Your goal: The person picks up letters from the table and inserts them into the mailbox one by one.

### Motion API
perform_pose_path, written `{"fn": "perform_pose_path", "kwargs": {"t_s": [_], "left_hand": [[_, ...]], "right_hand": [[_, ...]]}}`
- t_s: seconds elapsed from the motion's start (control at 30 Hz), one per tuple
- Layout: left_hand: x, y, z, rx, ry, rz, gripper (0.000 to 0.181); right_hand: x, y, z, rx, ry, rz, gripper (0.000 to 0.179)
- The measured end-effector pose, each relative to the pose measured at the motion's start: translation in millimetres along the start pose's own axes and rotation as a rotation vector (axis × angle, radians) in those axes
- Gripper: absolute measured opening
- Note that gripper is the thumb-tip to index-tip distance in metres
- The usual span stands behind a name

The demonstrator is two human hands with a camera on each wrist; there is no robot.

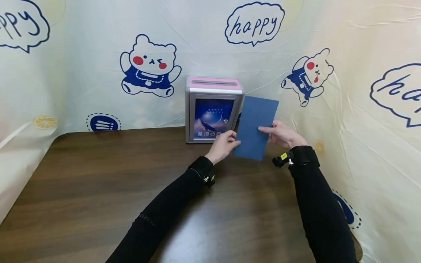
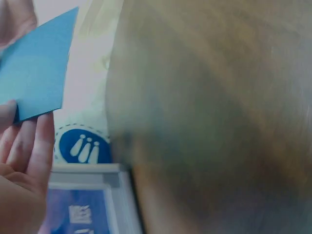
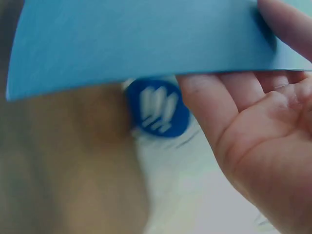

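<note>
A flat blue rectangular card [image 1: 256, 126] is held upright, slightly tilted, just right of a silver box [image 1: 190, 120]. My right hand [image 1: 283, 134] pinches its right edge, thumb on the near face and fingers behind, as the right wrist view also shows on the card [image 3: 141, 44]. My left hand [image 1: 222, 147] pinches the lower left edge; in the left wrist view its thumb lies on the card [image 2: 41, 63] with the fingers behind. The box has a pink top [image 1: 213, 83] with a long slot and a dark blue picture on its front.
The brown wooden table [image 1: 98, 197] stretches in front of the box. Behind it and at both sides hangs a pale curtain [image 1: 88, 65] printed with bears and the word "happy". The curtain stands close behind the box and near my right arm.
</note>
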State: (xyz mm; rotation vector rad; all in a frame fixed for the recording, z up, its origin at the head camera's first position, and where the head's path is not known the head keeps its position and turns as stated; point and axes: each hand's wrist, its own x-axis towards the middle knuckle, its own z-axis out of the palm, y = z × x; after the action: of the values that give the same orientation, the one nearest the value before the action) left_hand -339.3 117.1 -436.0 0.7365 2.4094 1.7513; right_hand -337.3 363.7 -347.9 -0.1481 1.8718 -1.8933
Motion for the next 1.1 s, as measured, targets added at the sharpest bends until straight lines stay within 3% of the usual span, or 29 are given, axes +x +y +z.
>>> {"fn": "perform_pose_path", "kwargs": {"t_s": [0.13, 0.27, 0.33, 0.5, 0.6, 0.7, 0.83, 0.93, 1.1], "left_hand": [[-3.7, 14.5, -18.0, 0.002, 0.076, 0.127, 0.032], [-5.5, 39.3, -42.1, 0.022, 0.145, 0.301, 0.021], [-5.4, 52.3, -55.8, 0.03, 0.18, 0.386, 0.014], [-9.1, 79.5, -94.3, 0.09, 0.244, 0.566, 0.013], [-10.0, 92.6, -116.8, 0.168, 0.269, 0.685, 0.016], [-7.9, 103.5, -135.7, 0.241, 0.296, 0.779, 0.016], [-3.5, 111.3, -156.5, 0.317, 0.352, 0.828, 0.013], [-1.1, 113.6, -170.6, 0.356, 0.384, 0.805, 0.012], [6.2, 118.0, -191.7, 0.389, 0.414, 0.736, 0.012]], "right_hand": [[-13.0, -35.2, 23.2, -0.049, -0.029, -0.103, 0.025], [-25.6, -66.5, 51.2, -0.138, -0.067, -0.243, 0.039], [-32.5, -78.6, 65.0, -0.233, -0.049, -0.311, 0.044], [-45.6, -99.4, 93.6, -0.482, -0.137, -0.469, 0.03], [-48.2, -108.8, 105.8, -0.555, -0.241, -0.557, 0.028], [-48.7, -115.7, 115.8, -0.66, -0.221, -0.609, 0.034], [-52.4, -124.6, 136.3, -0.802, -0.128, -0.638, 0.037], [-53.6, -128.8, 149.4, -0.857, -0.092, -0.702, 0.036], [-43.2, -132.9, 153.1, -0.91, -0.035, -0.875, 0.036]]}}
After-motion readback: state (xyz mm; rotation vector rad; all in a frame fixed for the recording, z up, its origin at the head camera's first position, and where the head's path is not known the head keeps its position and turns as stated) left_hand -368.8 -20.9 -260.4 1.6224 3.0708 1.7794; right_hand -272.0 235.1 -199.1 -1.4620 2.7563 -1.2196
